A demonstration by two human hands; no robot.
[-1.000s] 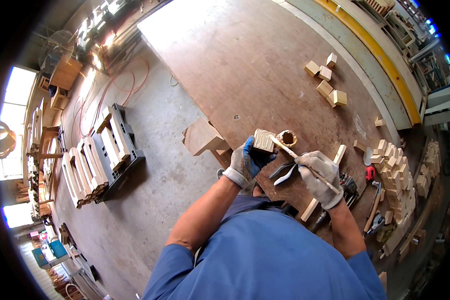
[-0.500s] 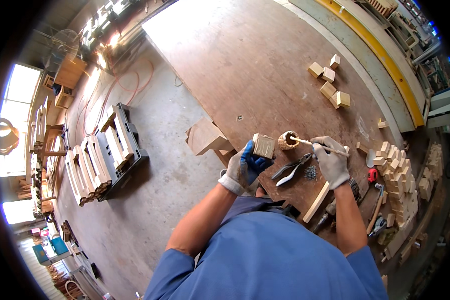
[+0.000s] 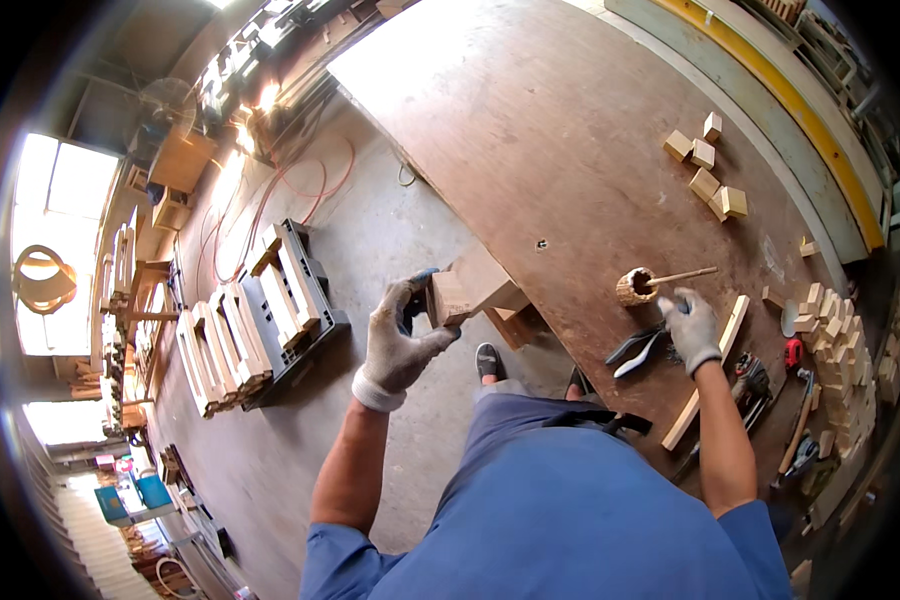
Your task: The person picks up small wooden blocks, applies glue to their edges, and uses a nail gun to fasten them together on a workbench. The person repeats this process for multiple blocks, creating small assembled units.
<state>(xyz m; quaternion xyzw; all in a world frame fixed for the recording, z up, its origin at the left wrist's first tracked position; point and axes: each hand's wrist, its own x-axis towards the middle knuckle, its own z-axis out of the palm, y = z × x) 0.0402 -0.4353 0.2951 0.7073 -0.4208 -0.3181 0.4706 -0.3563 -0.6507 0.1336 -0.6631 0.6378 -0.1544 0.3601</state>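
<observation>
My left hand (image 3: pixel 395 345), in a grey and blue glove, grips a small wooden block (image 3: pixel 449 299) beyond the table's left edge. The block is at the end of a thick wooden piece (image 3: pixel 483 278) that juts out from that edge; whether they touch I cannot tell. My right hand (image 3: pixel 690 330), also gloved, is over the table with fingers loosely apart and nothing seen in them. Just beyond it a round, rough-walled pot (image 3: pixel 630 289) lies tilted, with a thin wooden stick (image 3: pixel 688 275) leaning out of its mouth. Pliers (image 3: pixel 638 352) lie beside my right hand.
Several loose blocks (image 3: pixel 703 155) lie at the table's far right. A stack of blocks (image 3: pixel 838 345) stands near right, with a hammer (image 3: pixel 796 425), a red tape measure (image 3: pixel 793 352) and a wooden strip (image 3: pixel 707 372). A black pallet (image 3: pixel 315 300) with wooden pieces sits on the floor at left.
My left hand has carried the block left, from beside the pot to the jutting wooden piece. My right hand has let go of the stick, which now rests in the pot.
</observation>
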